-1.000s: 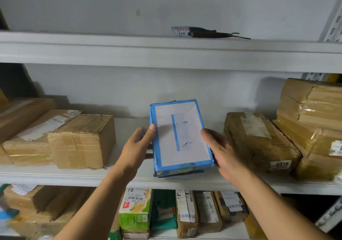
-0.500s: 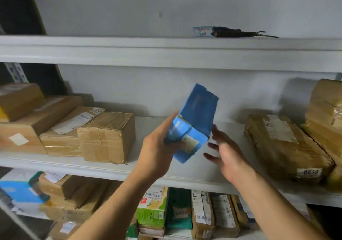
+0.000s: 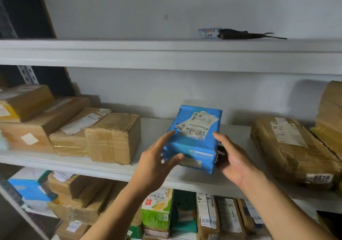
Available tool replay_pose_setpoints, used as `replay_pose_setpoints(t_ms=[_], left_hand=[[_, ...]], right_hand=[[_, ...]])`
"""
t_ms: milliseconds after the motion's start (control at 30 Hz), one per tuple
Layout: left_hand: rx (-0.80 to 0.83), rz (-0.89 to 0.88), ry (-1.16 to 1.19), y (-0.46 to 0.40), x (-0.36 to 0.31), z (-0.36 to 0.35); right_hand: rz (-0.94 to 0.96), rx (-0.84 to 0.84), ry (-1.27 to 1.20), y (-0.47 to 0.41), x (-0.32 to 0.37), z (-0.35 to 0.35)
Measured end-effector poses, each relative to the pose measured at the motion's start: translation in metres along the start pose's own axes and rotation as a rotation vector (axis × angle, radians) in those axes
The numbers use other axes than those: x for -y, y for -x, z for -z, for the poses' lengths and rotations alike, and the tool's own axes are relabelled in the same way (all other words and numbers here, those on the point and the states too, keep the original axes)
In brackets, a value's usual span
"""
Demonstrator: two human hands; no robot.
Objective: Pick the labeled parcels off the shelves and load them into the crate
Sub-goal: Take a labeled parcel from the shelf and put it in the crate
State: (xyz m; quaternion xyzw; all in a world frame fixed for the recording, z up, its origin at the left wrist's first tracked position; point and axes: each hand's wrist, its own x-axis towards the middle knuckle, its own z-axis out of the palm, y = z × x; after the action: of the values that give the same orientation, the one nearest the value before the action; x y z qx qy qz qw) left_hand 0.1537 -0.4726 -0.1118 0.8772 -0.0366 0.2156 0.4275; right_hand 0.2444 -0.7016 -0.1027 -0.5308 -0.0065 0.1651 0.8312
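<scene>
A blue-wrapped parcel (image 3: 194,143) with a white barcode label on its upper face is held just above the middle shelf (image 3: 111,171), tilted toward me. My left hand (image 3: 157,162) grips its left side, fingers along the edge and thumb across the front face. My right hand (image 3: 235,160) holds the right side, thumb up beside the label and fingers tucked out of sight behind the parcel. No crate is in view.
Taped brown boxes (image 3: 112,137) crowd the middle shelf's left side. A brown parcel marked 0838 (image 3: 294,150) lies on the right, with more stacked behind. The lower shelf holds several upright labeled parcels (image 3: 157,210). A dark tool (image 3: 240,35) lies on the top shelf.
The blue parcel was turned over: its white back faced me, then it stood on edge in my left hand, and now the labeled face is up with both hands on it.
</scene>
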Motion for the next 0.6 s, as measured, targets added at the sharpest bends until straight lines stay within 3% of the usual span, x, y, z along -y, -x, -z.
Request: replay_pose_setpoints(t_ms=[100, 233, 400, 600], left_hand=[[-0.132, 0.027, 0.018, -0.001, -0.011, 0.016], [-0.254, 0.126, 0.213, -0.006, -0.023, 0.056], [-0.430, 0.110, 0.313, -0.018, -0.014, 0.127], [-0.496, 0.268, 0.348, -0.030, 0.031, 0.202]], right_hand=[[0.079, -0.020, 0.068, 0.001, 0.006, -0.026], [0.254, -0.052, 0.186, -0.003, 0.017, -0.082], [0.268, 0.257, 0.289, -0.018, 0.019, -0.139], [0.275, 0.340, 0.492, -0.040, -0.010, -0.228]])
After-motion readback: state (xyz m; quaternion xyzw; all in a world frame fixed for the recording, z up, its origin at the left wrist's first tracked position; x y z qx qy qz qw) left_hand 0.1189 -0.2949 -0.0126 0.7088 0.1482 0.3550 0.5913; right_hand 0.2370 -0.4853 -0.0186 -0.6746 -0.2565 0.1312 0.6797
